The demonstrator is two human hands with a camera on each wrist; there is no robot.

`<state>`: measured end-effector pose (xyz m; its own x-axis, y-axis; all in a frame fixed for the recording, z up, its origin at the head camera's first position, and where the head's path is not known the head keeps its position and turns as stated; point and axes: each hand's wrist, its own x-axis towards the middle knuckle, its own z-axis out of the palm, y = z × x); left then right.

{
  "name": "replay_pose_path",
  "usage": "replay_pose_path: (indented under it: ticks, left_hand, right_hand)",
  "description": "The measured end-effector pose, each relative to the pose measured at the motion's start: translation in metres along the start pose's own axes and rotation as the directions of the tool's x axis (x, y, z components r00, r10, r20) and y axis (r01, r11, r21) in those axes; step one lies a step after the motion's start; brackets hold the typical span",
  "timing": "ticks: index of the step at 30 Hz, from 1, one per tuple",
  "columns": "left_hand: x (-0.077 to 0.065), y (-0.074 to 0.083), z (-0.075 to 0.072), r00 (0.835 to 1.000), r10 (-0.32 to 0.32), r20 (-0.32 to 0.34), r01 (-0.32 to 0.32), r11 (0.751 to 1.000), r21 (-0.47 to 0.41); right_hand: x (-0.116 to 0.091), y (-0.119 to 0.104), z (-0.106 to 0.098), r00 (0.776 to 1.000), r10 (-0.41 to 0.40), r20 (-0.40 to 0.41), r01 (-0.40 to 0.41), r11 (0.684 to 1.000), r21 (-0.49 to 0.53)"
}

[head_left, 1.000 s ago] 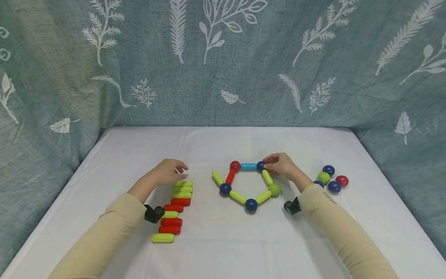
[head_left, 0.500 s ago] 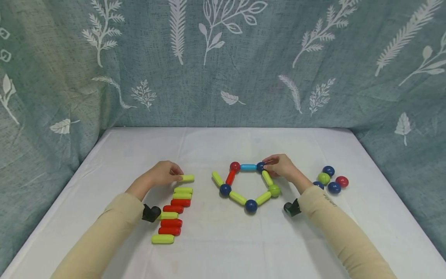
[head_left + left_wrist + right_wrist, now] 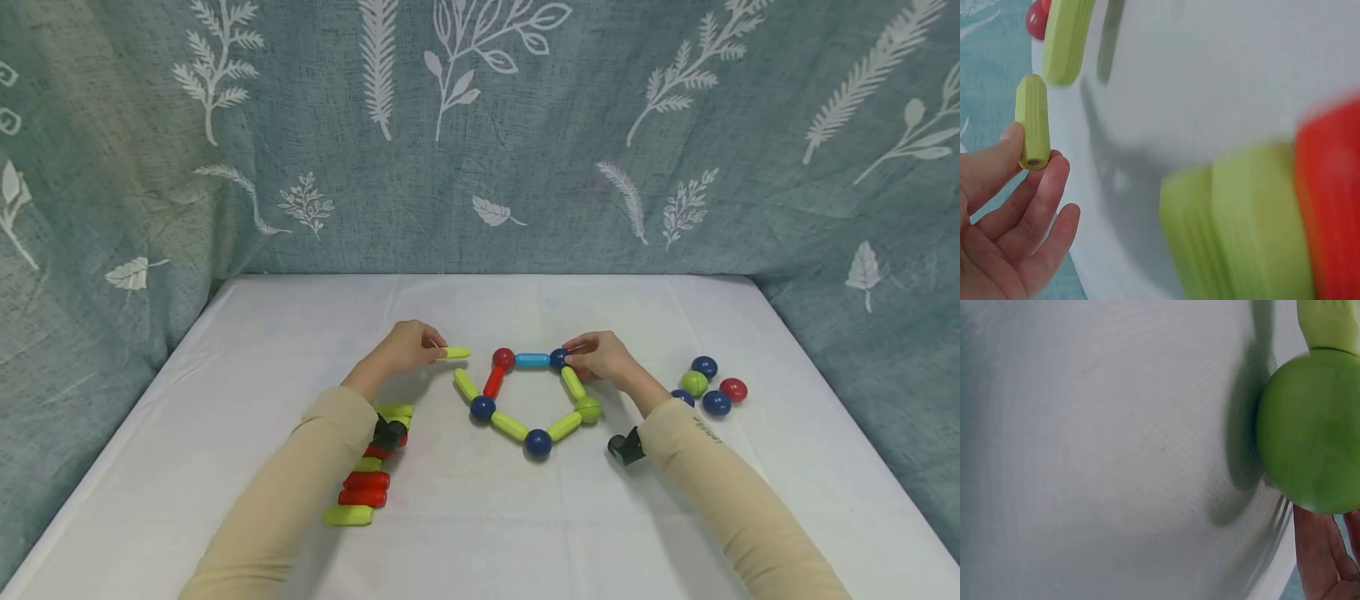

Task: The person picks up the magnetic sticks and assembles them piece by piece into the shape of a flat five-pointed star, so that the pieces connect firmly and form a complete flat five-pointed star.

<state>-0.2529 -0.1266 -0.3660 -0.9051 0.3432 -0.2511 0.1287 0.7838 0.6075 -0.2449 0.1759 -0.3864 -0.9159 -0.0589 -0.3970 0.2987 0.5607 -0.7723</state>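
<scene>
A yellow-green stick (image 3: 456,353) is pinched between the thumb and fingers of the left hand (image 3: 408,345), the lower fingers being loosely bent beneath it in the left wrist view. The stick is held just left of a red ball (image 3: 503,359), with a gap between them.

A dark blue ball (image 3: 557,358) is pinched by the fingertips of the right hand (image 3: 604,357); in the right wrist view the fingers are largely hidden behind a green ball (image 3: 588,409).

These three balls belong to a five-sided ring laid on the white cloth — closed by a light blue rod (image 3: 532,360) at the far side, a red rod (image 3: 494,382) at the left and three yellow-green rods (image 3: 565,427). The remaining corners are formed by a near blue ball (image 3: 537,444) and a left blue ball (image 3: 482,408), from which a slanting yellow-green rod (image 3: 466,384) is pointed outward.

A row of yellow-green and red sticks (image 3: 363,498) is partly covered by the left sleeve (image 3: 300,475) and its wrist camera (image 3: 390,434). Five loose balls (image 3: 717,404) are clustered beyond the right forearm — one partly hidden by the sleeve.
</scene>
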Motion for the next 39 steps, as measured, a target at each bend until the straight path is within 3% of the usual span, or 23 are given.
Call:
replay_pose_path:
  ticks: [7,14,24,28,34,39]
  left_hand:
    - [0.011,0.006,0.019,0.999,0.026,-0.032,-0.025,0.999,0.030]
    - [0.011,0.015,0.037,0.996,-0.029,-0.085,0.032,0.999,0.036]
    - [0.009,0.020,0.040,0.993,-0.072,-0.095,0.073,0.997,0.005]
    - [0.004,0.021,0.039,0.993,-0.032,-0.112,0.033,0.999,0.007]
    - [-0.012,0.031,0.041,0.978,0.045,-0.205,-0.029,0.996,0.079]
    - [-0.025,0.042,0.052,0.982,0.041,-0.182,-0.029,0.997,0.070]
  right_hand:
    - [0.000,-0.001,0.003,1.000,0.010,-0.003,-0.010,1.000,0.004]
    - [0.002,0.000,0.003,1.000,0.004,-0.005,-0.004,1.000,-0.010]
    - [-0.001,-0.003,-0.002,1.000,-0.017,0.014,0.017,1.000,-0.025]
    - [0.002,-0.001,-0.002,1.000,-0.017,0.022,0.018,0.999,-0.029]
    - [0.004,0.002,-0.004,0.995,-0.070,0.066,0.072,0.997,-0.030]
    - [0.005,0.003,-0.009,0.978,-0.135,0.158,0.136,0.991,0.004]
